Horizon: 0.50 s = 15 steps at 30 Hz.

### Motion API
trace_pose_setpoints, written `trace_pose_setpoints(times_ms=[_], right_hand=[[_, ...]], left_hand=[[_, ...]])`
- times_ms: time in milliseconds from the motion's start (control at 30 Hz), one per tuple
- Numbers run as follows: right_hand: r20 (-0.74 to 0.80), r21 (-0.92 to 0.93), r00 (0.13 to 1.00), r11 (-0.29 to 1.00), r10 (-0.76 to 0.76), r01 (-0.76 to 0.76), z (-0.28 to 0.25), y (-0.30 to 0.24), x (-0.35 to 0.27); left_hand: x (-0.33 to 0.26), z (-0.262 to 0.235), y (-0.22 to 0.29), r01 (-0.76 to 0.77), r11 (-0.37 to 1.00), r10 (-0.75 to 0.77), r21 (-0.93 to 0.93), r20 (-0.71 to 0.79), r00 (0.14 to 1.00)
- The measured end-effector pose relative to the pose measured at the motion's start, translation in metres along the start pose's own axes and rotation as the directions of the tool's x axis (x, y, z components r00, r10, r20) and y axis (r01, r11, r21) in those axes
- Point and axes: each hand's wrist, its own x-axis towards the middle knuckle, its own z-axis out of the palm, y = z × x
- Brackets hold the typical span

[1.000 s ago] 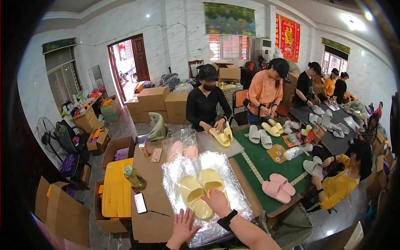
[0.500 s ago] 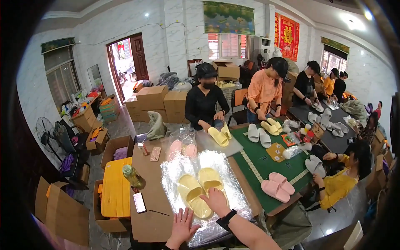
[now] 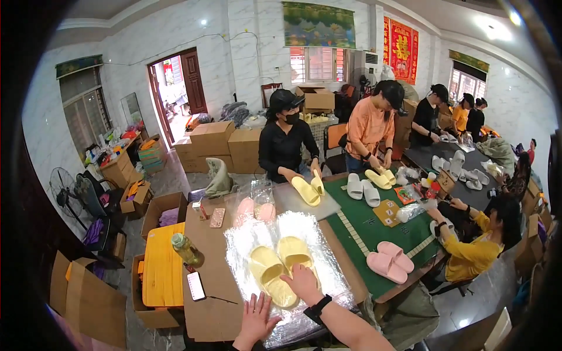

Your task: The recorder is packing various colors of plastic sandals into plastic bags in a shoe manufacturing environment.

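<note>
Two pale yellow slippers (image 3: 266, 270) lie side by side on a stack of shiny clear plastic bags (image 3: 243, 234) in front of me. My right hand (image 3: 303, 285), with a dark band on the wrist, is on the right-hand slipper, its fingers bent over it and the thumb toward the left one. The fingertips are partly hidden. Flat on the bags, just left of the slippers' near ends, my left hand (image 3: 256, 319) has its fingers spread and holds nothing. Pink slippers (image 3: 244, 210) in clear plastic lie beyond the stack.
A phone (image 3: 196, 285), a green bottle (image 3: 186, 250) and a pink phone-like item (image 3: 216, 217) are on the left of the cardboard-covered table (image 3: 211, 322). Across it, a person in black (image 3: 287, 140) handles yellow slippers. More people sit around the green table (image 3: 351, 219) with pink slippers (image 3: 391, 262).
My hands and the slippers under them look still. The person in black has turned the head and lifted a yellow slipper slightly; the person in yellow has moved an arm.
</note>
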Motion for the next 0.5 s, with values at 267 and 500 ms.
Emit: trace_pose_setpoints(times_ms=[267,500], right_hand=[[0.030,0.011,0.999,1.000,0.017,-0.018,-0.0030,0.0003,0.0015],[0.061,0.005,0.998,0.999,0.033,-0.034,-0.0050,-0.0038,0.0020]], left_hand=[[0.0023,-0.0004,0.0011,0.001,1.000,-0.001,0.000,0.004,1.000],[0.0022,-0.0034,0.0004,0.036,0.999,-0.036,0.000,0.071,0.997]])
